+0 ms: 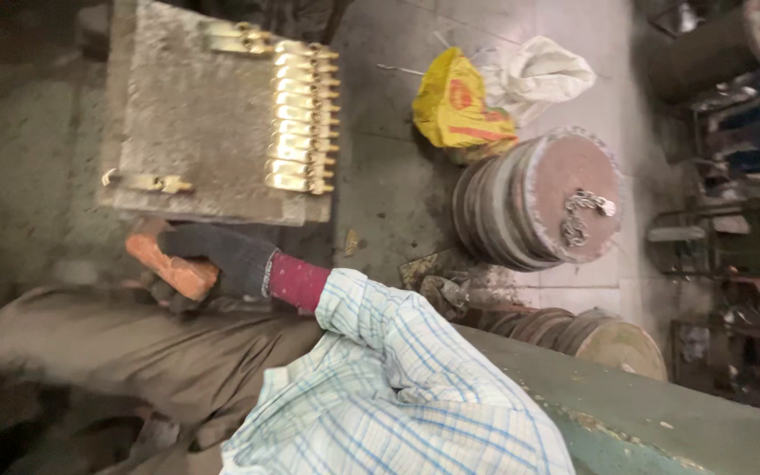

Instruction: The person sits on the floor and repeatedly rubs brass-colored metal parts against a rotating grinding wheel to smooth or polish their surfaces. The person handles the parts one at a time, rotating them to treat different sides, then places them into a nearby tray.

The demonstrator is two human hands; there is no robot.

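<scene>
Although only one hand (222, 259) shows, which of the two it is cannot be told for sure; it wears a dark glove with a red cuff and comes out of a checked blue-and-white sleeve (389, 387) that fills the near part of the view. This hand is clenched around an orange brick-like block (173, 268), which lies just at the near edge of a grey slab (195, 114); part of the block is hidden under the glove, and the other hand is out of sight. Beside the sleeve a leg in brown trousers (134, 352) is seen, its end lost in the dark corner. On the slab a row of shiny brass pieces (303, 119) lies side by side along one edge, and one small brass piece (158, 183) lies alone near the opposite edge. Further on, a stack of round discs (529, 198) stands on the floor with a short chain (578, 215) on its top, and a second stack (591, 334) is half hidden behind a green edge (644, 405). Beyond these a yellow bag (459, 105) and a white sack (538, 75) lie touching each other; what they hold cannot be made out. The far side is dark and blurred.
</scene>
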